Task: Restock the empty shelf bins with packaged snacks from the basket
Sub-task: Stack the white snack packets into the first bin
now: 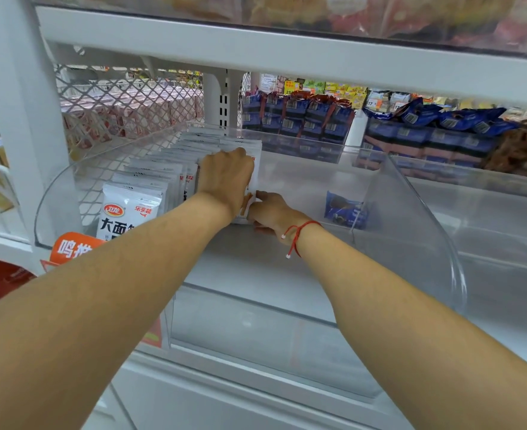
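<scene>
both hands reach into clear shelf bin [417,231]. left hand [225,178] curled over top of upright white snack packets [249,156] at 12 o'clock, gripping them. right hand [268,212] pinches packet's lower edge. row of white snack packs [138,197] at 10 o'clock. blue packet [346,209] at 2 o'clock.

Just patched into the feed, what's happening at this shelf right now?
A person is restocking a clear shelf bin. Both hands are on a white snack packet standing upright at the right end of the packets filling the bin's left side: the left hand holds its top and the right hand pinches its lower edge. The rest of the bin is mostly bare, apart from one blue cookie packet by the right wall.
</scene>
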